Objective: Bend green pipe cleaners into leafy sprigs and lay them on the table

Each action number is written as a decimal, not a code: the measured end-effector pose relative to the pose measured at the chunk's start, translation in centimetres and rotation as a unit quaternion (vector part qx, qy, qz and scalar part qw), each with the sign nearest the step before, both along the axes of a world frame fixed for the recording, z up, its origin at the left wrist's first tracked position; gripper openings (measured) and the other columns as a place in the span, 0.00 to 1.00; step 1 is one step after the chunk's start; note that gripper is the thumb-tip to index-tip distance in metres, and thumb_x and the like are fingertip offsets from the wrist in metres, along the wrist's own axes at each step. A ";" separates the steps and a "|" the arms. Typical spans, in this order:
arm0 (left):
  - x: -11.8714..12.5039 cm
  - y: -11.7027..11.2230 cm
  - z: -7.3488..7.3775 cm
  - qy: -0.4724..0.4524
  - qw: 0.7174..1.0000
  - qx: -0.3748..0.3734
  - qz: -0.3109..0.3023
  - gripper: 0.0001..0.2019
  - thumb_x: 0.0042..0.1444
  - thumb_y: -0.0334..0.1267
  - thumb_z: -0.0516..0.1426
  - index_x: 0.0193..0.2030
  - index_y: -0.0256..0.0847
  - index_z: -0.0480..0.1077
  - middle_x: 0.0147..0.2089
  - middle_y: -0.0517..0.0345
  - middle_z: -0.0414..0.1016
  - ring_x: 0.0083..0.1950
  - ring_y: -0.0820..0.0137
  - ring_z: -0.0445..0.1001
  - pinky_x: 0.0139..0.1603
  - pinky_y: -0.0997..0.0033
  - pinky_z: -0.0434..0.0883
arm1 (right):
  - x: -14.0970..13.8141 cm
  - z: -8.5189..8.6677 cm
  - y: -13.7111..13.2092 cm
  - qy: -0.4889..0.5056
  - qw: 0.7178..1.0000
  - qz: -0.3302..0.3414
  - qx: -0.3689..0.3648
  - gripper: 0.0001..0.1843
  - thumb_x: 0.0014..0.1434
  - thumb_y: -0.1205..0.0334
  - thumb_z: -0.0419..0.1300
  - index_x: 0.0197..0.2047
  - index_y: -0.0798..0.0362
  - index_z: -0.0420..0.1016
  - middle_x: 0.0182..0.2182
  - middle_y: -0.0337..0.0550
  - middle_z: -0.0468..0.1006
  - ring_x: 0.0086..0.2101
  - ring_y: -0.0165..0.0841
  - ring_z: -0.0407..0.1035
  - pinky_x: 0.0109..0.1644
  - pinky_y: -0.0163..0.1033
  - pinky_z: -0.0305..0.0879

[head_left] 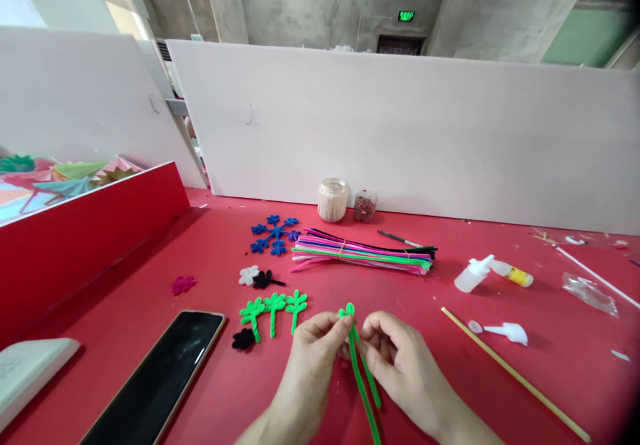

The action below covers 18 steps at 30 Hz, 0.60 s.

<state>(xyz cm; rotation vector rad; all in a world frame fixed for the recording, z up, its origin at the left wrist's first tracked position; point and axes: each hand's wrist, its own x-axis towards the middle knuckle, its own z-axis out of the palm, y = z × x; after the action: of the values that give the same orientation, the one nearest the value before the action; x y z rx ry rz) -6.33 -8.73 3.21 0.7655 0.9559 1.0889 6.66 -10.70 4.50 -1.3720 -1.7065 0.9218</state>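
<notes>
My left hand (320,358) pinches a green pipe cleaner (361,382) between thumb and fingertips, just below small loops bent at its top. Two loose strands hang from there toward me, one longer than the other. Close on its right, my right hand (400,365) is closed, thumb and fingers curled at the shorter strand; its exact grip is partly hidden. Left of my hands lie several finished green pipe-cleaner flowers with twisted stems (274,312). A black flower (243,340) touches the lower end of one stem.
Beyond my hands lies a bundle of coloured pipe cleaners (365,253), beside a blue snowflake shape (275,234). A phone (160,372) is at left. Right are a glue bottle (473,275), a white cap (510,332) and a wooden stick (515,373). Jars (333,202) stand by the white partition.
</notes>
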 end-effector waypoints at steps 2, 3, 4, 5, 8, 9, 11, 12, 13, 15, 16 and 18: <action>-0.1 0.1 0.0 0.039 0.999 0.026 0.015 0.09 0.45 0.36 0.59 0.20 0.34 0.68 0.18 0.64 0.61 0.21 0.79 0.57 0.23 0.78 0.56 | -0.3 -0.1 -0.4 -0.027 0.999 0.005 0.025 0.02 0.52 0.68 0.51 0.29 0.53 0.61 0.23 0.35 0.63 0.23 0.27 0.60 0.27 0.30 0.57; -0.1 0.1 0.0 0.057 0.997 0.039 0.020 0.09 0.45 0.36 0.59 0.19 0.34 0.68 0.17 0.64 0.61 0.21 0.79 0.57 0.23 0.78 0.56 | -0.4 -0.1 -0.6 -0.046 0.998 0.014 0.033 0.02 0.52 0.68 0.52 0.28 0.53 0.62 0.23 0.36 0.63 0.23 0.28 0.61 0.27 0.30 0.57; -0.1 0.1 0.1 0.073 0.996 0.050 0.023 0.09 0.45 0.36 0.59 0.19 0.34 0.67 0.17 0.64 0.62 0.21 0.78 0.58 0.23 0.78 0.56 | -0.5 -0.2 -0.7 -0.067 0.997 0.021 0.039 0.03 0.51 0.67 0.52 0.27 0.53 0.62 0.23 0.36 0.64 0.23 0.28 0.61 0.27 0.31 0.57; -0.1 0.0 0.3 0.087 0.994 0.059 0.023 0.10 0.45 0.37 0.58 0.18 0.34 0.67 0.17 0.64 0.62 0.21 0.78 0.58 0.23 0.78 0.57 | -0.6 -0.2 -0.8 -0.087 0.995 0.023 0.043 0.04 0.51 0.66 0.53 0.26 0.53 0.62 0.22 0.37 0.64 0.23 0.29 0.61 0.27 0.31 0.56; -0.1 0.0 0.5 0.094 0.993 0.068 0.017 0.11 0.46 0.37 0.58 0.18 0.35 0.67 0.17 0.63 0.63 0.22 0.76 0.60 0.25 0.77 0.58 | -0.8 -0.2 -0.8 -0.103 0.994 0.011 0.035 0.07 0.50 0.66 0.54 0.23 0.53 0.61 0.20 0.36 0.62 0.22 0.28 0.58 0.26 0.32 0.54; -0.1 0.0 0.6 0.084 0.994 0.067 0.015 0.10 0.46 0.37 0.58 0.19 0.35 0.67 0.18 0.62 0.64 0.23 0.76 0.61 0.25 0.76 0.59 | -0.7 -0.2 -0.7 -0.084 0.996 0.011 0.019 0.07 0.51 0.66 0.53 0.22 0.53 0.60 0.19 0.35 0.61 0.21 0.28 0.57 0.25 0.31 0.53; -0.1 0.0 0.6 0.048 0.997 0.059 0.021 0.07 0.46 0.37 0.58 0.23 0.35 0.70 0.21 0.61 0.65 0.25 0.75 0.62 0.28 0.76 0.60 | -0.5 0.0 -0.4 -0.007 0.999 0.022 -0.027 0.09 0.52 0.65 0.52 0.22 0.54 0.60 0.18 0.33 0.58 0.20 0.27 0.54 0.24 0.31 0.51; -0.1 0.0 0.6 0.029 0.998 0.055 0.026 0.07 0.47 0.37 0.57 0.26 0.36 0.71 0.22 0.61 0.65 0.27 0.75 0.62 0.30 0.75 0.60 | -0.3 0.1 -0.2 0.044 0.997 0.030 -0.052 0.09 0.53 0.64 0.52 0.22 0.54 0.60 0.18 0.33 0.57 0.20 0.26 0.52 0.23 0.30 0.50; -0.1 0.0 0.5 0.013 0.998 0.052 0.031 0.06 0.47 0.37 0.57 0.27 0.36 0.71 0.24 0.61 0.65 0.28 0.74 0.62 0.32 0.75 0.61 | -0.1 0.2 -0.1 0.097 0.991 0.037 -0.079 0.10 0.54 0.63 0.52 0.22 0.54 0.60 0.18 0.32 0.55 0.20 0.26 0.51 0.23 0.30 0.50; -0.2 0.0 0.5 -0.008 0.998 0.047 0.031 0.07 0.48 0.38 0.56 0.28 0.36 0.71 0.25 0.60 0.64 0.30 0.74 0.61 0.34 0.75 0.60 | 0.3 0.3 0.1 0.194 0.971 0.046 -0.131 0.10 0.54 0.63 0.51 0.23 0.55 0.61 0.18 0.32 0.54 0.20 0.25 0.49 0.23 0.29 0.48; -0.2 0.0 0.5 -0.015 0.999 0.044 0.023 0.07 0.48 0.38 0.56 0.27 0.36 0.71 0.25 0.60 0.64 0.30 0.74 0.61 0.34 0.74 0.60 | 0.4 0.2 0.1 0.233 0.959 0.047 -0.156 0.10 0.54 0.63 0.51 0.23 0.55 0.62 0.18 0.32 0.55 0.20 0.24 0.48 0.23 0.29 0.48; -0.2 -0.1 0.5 -0.028 0.999 0.033 -0.002 0.08 0.49 0.38 0.55 0.25 0.36 0.71 0.25 0.60 0.63 0.30 0.73 0.61 0.33 0.74 0.60 | 0.5 0.0 0.1 0.282 0.938 0.052 -0.195 0.08 0.53 0.64 0.52 0.24 0.56 0.63 0.17 0.32 0.56 0.20 0.24 0.48 0.23 0.29 0.47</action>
<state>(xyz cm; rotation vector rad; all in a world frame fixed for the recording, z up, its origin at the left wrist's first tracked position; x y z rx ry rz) -6.55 -8.84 3.70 0.7863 0.8742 1.1367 7.15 -10.64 4.50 -1.1028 -1.1986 1.6036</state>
